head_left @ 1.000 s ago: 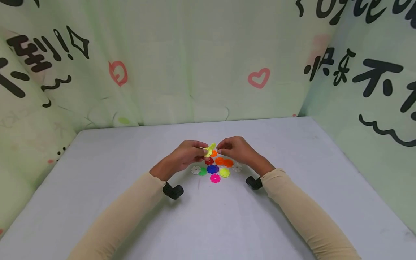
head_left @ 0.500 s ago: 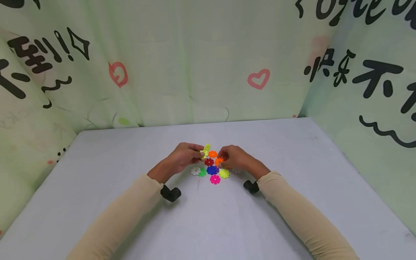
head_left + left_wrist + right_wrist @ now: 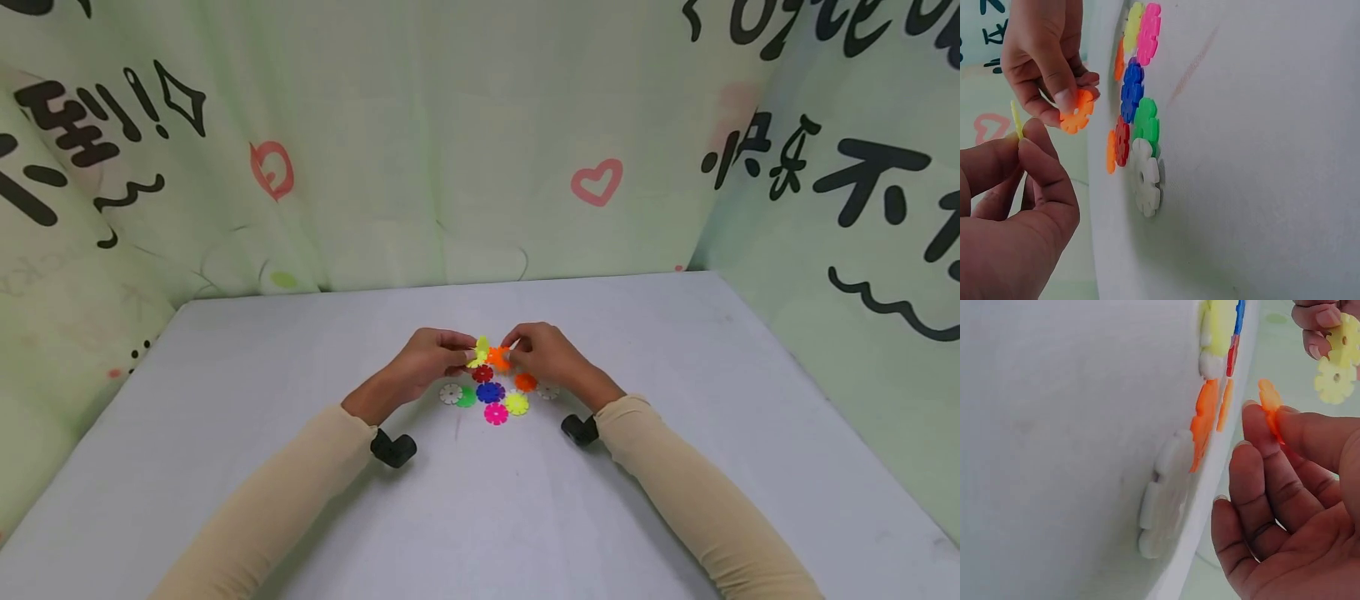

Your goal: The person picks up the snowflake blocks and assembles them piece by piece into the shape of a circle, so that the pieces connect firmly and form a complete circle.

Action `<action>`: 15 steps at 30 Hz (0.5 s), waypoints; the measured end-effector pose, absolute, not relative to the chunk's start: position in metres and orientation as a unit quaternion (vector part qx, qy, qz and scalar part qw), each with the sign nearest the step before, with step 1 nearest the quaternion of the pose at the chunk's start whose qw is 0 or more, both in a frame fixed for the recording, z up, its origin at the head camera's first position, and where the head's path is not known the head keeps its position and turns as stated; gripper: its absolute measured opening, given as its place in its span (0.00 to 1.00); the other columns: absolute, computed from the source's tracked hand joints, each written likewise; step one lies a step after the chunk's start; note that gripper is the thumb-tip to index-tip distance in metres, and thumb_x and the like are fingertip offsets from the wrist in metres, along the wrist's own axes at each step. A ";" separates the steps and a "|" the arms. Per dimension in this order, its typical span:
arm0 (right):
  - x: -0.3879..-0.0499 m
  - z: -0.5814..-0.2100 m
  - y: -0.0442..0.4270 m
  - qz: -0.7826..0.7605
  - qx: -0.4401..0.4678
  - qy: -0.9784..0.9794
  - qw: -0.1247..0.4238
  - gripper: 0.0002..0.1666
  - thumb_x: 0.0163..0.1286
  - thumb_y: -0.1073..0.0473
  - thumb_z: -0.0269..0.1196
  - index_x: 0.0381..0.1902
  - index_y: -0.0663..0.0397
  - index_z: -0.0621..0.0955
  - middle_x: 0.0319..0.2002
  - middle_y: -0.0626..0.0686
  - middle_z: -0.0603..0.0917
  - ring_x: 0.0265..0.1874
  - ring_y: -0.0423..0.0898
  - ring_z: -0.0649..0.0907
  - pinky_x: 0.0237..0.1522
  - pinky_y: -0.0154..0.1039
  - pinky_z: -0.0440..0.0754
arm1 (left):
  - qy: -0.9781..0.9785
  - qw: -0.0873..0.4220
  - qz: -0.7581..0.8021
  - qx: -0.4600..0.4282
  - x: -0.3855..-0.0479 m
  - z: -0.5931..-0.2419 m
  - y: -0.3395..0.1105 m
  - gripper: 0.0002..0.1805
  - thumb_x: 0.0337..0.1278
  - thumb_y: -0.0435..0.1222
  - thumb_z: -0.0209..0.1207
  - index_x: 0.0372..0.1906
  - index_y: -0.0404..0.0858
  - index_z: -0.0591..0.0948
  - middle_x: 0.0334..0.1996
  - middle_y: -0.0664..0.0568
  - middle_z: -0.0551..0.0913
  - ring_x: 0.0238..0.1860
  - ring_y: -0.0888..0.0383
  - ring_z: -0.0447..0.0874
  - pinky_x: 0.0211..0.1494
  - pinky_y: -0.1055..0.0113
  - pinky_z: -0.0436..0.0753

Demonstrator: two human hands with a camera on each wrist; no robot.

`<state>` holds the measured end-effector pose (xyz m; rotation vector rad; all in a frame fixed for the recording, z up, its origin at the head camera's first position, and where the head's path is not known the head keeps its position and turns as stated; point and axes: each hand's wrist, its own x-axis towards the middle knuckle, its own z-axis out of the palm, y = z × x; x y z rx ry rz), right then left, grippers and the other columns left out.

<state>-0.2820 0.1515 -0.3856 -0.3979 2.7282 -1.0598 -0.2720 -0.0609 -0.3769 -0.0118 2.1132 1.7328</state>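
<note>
My left hand (image 3: 427,362) pinches two yellow notched snowflake discs (image 3: 1343,355) that are joined at an angle. An orange snowflake disc (image 3: 1081,116) is held between the thumb and fingers of my right hand (image 3: 550,357). In the head view the orange disc appears close beside the yellow pair; the wrist views show a gap between them. Both hands are above the table. Below them lie a red disc (image 3: 482,374), a blue disc (image 3: 491,392) and another orange disc (image 3: 526,382).
On the white table (image 3: 480,517) also lie a green disc (image 3: 467,397), a pink disc (image 3: 496,413), a yellow disc (image 3: 517,404), white discs (image 3: 451,394) and one more orange disc (image 3: 1110,152). A printed curtain (image 3: 375,167) hangs behind the table.
My right hand went down to the orange discs, picked one up and raised it toward the yellow pair. My left hand shifted slightly left and kept its hold on the yellow discs.
</note>
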 end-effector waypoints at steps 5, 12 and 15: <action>-0.283 -0.381 0.152 -0.389 -0.131 0.910 0.062 0.11 0.69 0.63 0.59 0.48 0.57 0.81 0.33 0.53 0.82 0.32 0.49 0.80 0.38 0.38 0.81 | 0.768 0.197 0.609 0.007 -0.270 -0.376 -0.062 0.13 0.66 0.31 0.58 0.53 0.33 0.82 0.47 0.46 0.83 0.42 0.52 0.82 0.52 0.63 0.79; -0.285 -0.376 0.152 -0.450 -0.122 0.883 0.052 0.13 0.70 0.62 0.59 0.50 0.60 0.81 0.33 0.56 0.85 0.37 0.55 0.83 0.43 0.42 0.81 | 0.773 0.197 0.602 0.004 -0.271 -0.376 -0.063 0.13 0.67 0.30 0.57 0.53 0.34 0.82 0.47 0.46 0.83 0.43 0.51 0.79 0.50 0.63 0.78; -0.285 -0.376 0.153 -0.464 -0.116 0.876 0.054 0.13 0.71 0.62 0.59 0.50 0.61 0.80 0.33 0.55 0.85 0.38 0.56 0.83 0.45 0.45 0.81 | 0.778 0.198 0.596 0.004 -0.271 -0.375 -0.062 0.13 0.67 0.30 0.56 0.53 0.35 0.83 0.46 0.47 0.82 0.43 0.51 0.78 0.50 0.63 0.78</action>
